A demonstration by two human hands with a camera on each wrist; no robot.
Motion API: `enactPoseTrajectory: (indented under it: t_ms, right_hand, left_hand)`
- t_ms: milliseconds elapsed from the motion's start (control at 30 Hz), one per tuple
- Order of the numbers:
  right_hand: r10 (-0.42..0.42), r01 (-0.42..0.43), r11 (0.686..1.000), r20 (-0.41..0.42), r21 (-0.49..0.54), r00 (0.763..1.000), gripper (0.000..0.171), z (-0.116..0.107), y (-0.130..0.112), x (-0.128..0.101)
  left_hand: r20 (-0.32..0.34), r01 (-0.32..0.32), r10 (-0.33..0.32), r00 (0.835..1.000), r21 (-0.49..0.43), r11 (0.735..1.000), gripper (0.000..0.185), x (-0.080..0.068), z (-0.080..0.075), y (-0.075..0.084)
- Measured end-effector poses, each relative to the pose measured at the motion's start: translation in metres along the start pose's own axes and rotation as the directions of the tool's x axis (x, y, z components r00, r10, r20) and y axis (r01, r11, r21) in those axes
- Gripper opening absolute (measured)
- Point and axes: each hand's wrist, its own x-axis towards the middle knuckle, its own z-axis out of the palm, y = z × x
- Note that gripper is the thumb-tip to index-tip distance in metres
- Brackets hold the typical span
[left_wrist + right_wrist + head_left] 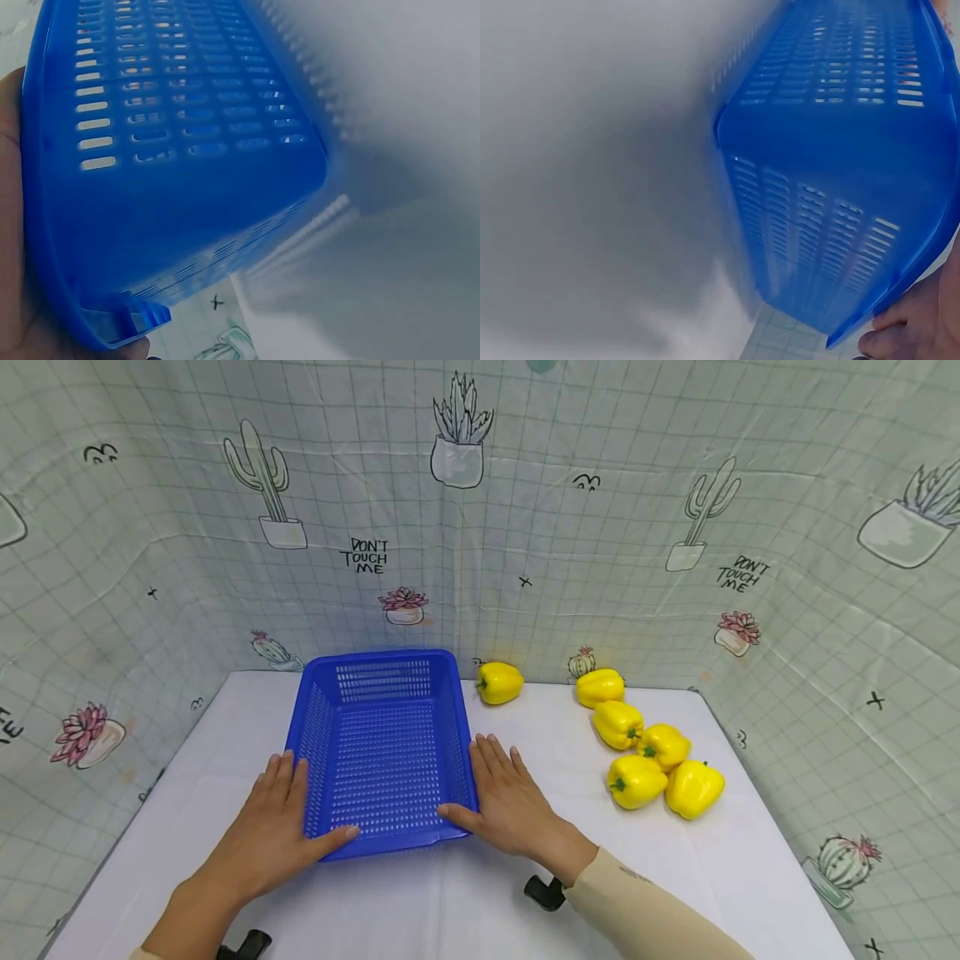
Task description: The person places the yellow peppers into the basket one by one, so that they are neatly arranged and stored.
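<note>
Head view first: how are the hands set on the blue basket (386, 768)?

Neither is clenched. With the basket as clock face, the left hand (266, 827) lies along its side at eight o'clock and the right hand (517, 806) at four, fingers fairly straight, each thumb reaching over the near rim. They press from both sides rather than wrap round it. Both wrist views show a hand along the rim.

And where does the basket sit?

Toward ten o'clock from the middle of the white table (450, 910), mouth up. Whether its whole base touches, I can't tell.

What would worry you?

Uneven pressure, mostly. If one palm pushed harder than the other, the basket could swing round, since both hands bear on its near half. A lift with fingers that straight might let the twelve o'clock end dip. The perforated plastic may also flex under a hard squeeze.

Anything near enough to be knocked?

One lone yellow pepper (500, 682) at two o'clock, just beside the far right corner. A slide toward three could strike it, and its rounded sides would probably let it roll. Five other peppers (663, 746) group at three o'clock, well apart from the basket. Past twelve hangs the patterned cloth (525, 535); shoving that way might jam the basket against it.
</note>
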Motion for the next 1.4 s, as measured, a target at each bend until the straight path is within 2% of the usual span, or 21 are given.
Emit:
enactPoseTrajectory:
  t_ms: [333,667,967,1100,1400]
  right_hand:
    - [0.019,-0.019,1.0,-0.005,-0.021,1.0,0.105,-0.004,0.008,-0.026]
    - [0.072,-0.072,0.997,-0.025,-0.037,0.997,0.105,-0.006,0.019,-0.044]
    - [0.103,-0.106,0.993,-0.051,-0.043,0.993,0.106,-0.009,0.029,-0.06]
    - [0.096,-0.098,0.994,-0.051,-0.04,0.994,0.107,-0.009,0.032,-0.064]
    - [0.071,-0.075,0.995,-0.059,-0.068,0.996,0.108,-0.006,0.033,-0.061]
  left_hand:
    - [0.014,-0.035,0.034,0.999,0.038,0.999,0.133,0.007,0.006,0.018]
    - [0.014,-0.064,0.064,0.998,0.051,0.997,0.131,0.016,0.011,0.036]
    - [0.034,-0.111,0.11,0.993,0.028,0.993,0.131,0.022,0.015,0.049]
    - [0.041,-0.12,0.119,0.992,0.02,0.993,0.132,0.021,0.014,0.05]
    - [0.059,-0.163,0.161,0.985,0.031,0.986,0.133,0.02,0.006,0.04]
